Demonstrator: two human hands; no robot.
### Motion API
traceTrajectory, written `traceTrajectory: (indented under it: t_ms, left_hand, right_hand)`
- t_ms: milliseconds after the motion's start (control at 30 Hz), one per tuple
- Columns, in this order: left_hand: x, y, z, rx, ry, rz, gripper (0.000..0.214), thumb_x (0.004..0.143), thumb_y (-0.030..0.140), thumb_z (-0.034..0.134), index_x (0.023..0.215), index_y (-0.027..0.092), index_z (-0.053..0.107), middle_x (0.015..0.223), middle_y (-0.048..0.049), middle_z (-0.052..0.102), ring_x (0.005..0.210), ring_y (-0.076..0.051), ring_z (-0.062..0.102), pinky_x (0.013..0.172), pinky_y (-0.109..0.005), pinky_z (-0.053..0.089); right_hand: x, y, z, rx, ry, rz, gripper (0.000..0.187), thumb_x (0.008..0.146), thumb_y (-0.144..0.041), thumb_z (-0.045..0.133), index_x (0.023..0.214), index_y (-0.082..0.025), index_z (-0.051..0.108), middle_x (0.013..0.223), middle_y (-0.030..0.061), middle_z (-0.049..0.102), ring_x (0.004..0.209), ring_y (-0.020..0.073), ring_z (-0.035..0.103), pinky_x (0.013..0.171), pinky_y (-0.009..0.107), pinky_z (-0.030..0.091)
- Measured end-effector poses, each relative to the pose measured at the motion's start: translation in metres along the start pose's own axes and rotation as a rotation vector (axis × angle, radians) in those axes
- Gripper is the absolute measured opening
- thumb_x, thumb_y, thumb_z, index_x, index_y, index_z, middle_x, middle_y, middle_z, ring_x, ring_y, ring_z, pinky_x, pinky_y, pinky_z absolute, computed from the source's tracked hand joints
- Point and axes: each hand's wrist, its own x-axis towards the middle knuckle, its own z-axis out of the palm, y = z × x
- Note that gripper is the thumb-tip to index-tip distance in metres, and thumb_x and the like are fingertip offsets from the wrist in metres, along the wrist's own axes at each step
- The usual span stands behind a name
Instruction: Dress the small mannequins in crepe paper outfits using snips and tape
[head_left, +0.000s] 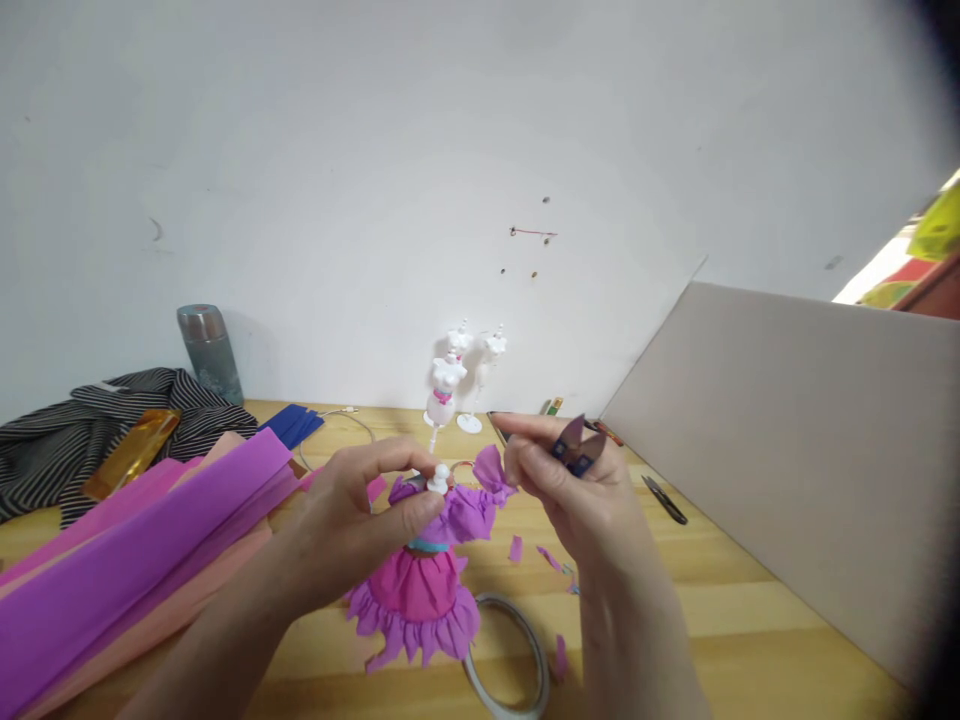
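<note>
In the middle, a small white dress mannequin (438, 480) wears a pink skirt (416, 585) with a purple ruffled hem and a blue band at the waist. My left hand (345, 525) grips it near the neck and shoulder, thumb and fingers on either side of the knob. A gathered purple crepe paper strip (465, 515) runs across its upper part. My right hand (570, 490) pinches the far end of that strip between thumb and fingers. Dark thread snips (577, 448) also sit in my right hand, blades pointing up.
A tape roll (536, 645) lies beside the skirt, near purple scraps (516, 548). Purple crepe sheets (172, 530), striped cloth (45, 440) and a flask (210, 350) are left. More mannequins (448, 378) stand behind. A black cutter (664, 500) lies before the white panel (795, 430) at right.
</note>
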Motion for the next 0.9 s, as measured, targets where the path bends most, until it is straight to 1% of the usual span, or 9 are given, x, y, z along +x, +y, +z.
traceTrajectory:
  t_ms: [67,200,333,467,567,633,700,800,900]
  left_hand:
    - [-0.001,-0.001,0.0,-0.006,0.003,0.029,0.014,0.084,0.028,0.057,0.086,0.018,0.066,0.082,-0.0044,0.067,0.084,-0.02,0.062,0.076,-0.032,0.046]
    - [0.0,-0.005,-0.004,-0.026,-0.026,0.043,0.013,0.086,0.028,0.057,0.084,0.017,0.065,0.086,-0.0045,0.067,0.084,-0.019,0.061,0.077,-0.03,0.046]
    - [0.002,-0.009,-0.007,-0.036,0.041,0.005,0.01,0.085,0.025,0.058,0.084,0.016,0.063,0.084,-0.004,0.065,0.08,-0.017,0.059,0.074,-0.029,0.047]
    - [0.002,-0.008,-0.009,0.006,0.102,-0.021,0.008,0.082,0.023,0.059,0.08,0.016,0.062,0.08,-0.0032,0.062,0.077,-0.017,0.058,0.073,-0.029,0.047]
    - [0.0,-0.006,-0.012,0.032,0.119,-0.039,0.007,0.081,0.023,0.061,0.079,0.016,0.061,0.079,-0.0028,0.062,0.077,-0.016,0.057,0.071,-0.028,0.046]
    - [-0.001,-0.005,-0.014,0.036,0.116,-0.042,0.005,0.081,0.021,0.062,0.078,0.017,0.061,0.08,-0.003,0.064,0.077,-0.016,0.058,0.071,-0.028,0.046]
    - [-0.002,-0.004,-0.017,0.031,0.101,-0.012,0.003,0.08,0.019,0.062,0.077,0.017,0.062,0.086,-0.0045,0.066,0.084,-0.018,0.061,0.076,-0.029,0.047]
    - [-0.004,-0.002,-0.019,0.015,0.065,0.091,0.001,0.079,0.016,0.065,0.079,0.017,0.064,0.098,-0.0072,0.068,0.1,-0.022,0.062,0.087,-0.032,0.046]
    - [-0.005,0.0,-0.021,0.011,0.016,0.183,0.002,0.08,0.015,0.065,0.08,0.017,0.065,0.096,-0.0061,0.066,0.099,-0.02,0.062,0.088,-0.031,0.046]
  right_hand:
    - [-0.002,-0.002,0.001,-0.059,-0.027,-0.036,0.024,0.08,-0.038,0.07,0.095,-0.021,0.074,0.064,-0.0004,0.052,0.058,0.012,0.043,0.052,0.025,0.034]
    - [-0.008,-0.011,0.0,-0.02,-0.115,-0.091,0.04,0.082,-0.054,0.062,0.101,-0.019,0.068,0.07,-0.0004,0.044,0.059,0.0125,0.038,0.051,0.026,0.031]
    - [-0.015,-0.019,-0.003,-0.053,-0.14,-0.109,0.042,0.084,-0.059,0.057,0.102,-0.022,0.064,0.073,-0.0003,0.042,0.062,0.0134,0.037,0.051,0.026,0.029]
    - [-0.017,-0.026,-0.008,-0.17,-0.249,-0.05,0.044,0.083,-0.065,0.054,0.091,-0.022,0.062,0.074,0.0012,0.045,0.065,0.015,0.04,0.055,0.027,0.034]
    - [-0.014,-0.03,-0.013,-0.289,-0.348,0.025,0.045,0.088,-0.062,0.05,0.078,-0.021,0.064,0.068,0.0021,0.05,0.061,0.0155,0.043,0.055,0.028,0.038]
    - [-0.012,-0.031,-0.016,-0.376,-0.379,0.063,0.049,0.09,-0.061,0.046,0.072,-0.02,0.065,0.065,0.0031,0.053,0.06,0.0157,0.046,0.055,0.027,0.04]
    - [-0.009,-0.028,-0.018,-0.441,-0.395,0.102,0.055,0.092,-0.062,0.041,0.068,-0.02,0.066,0.061,0.0024,0.052,0.057,0.0145,0.046,0.052,0.026,0.04]
    - [-0.004,-0.021,-0.017,-0.473,-0.435,0.127,0.06,0.093,-0.063,0.038,0.063,-0.019,0.065,0.054,-0.0004,0.045,0.05,0.012,0.042,0.046,0.024,0.036]
    - [-0.002,-0.015,-0.011,-0.453,-0.427,0.114,0.061,0.093,-0.063,0.038,0.062,-0.018,0.065,0.053,-0.0005,0.045,0.051,0.0118,0.043,0.048,0.024,0.036]
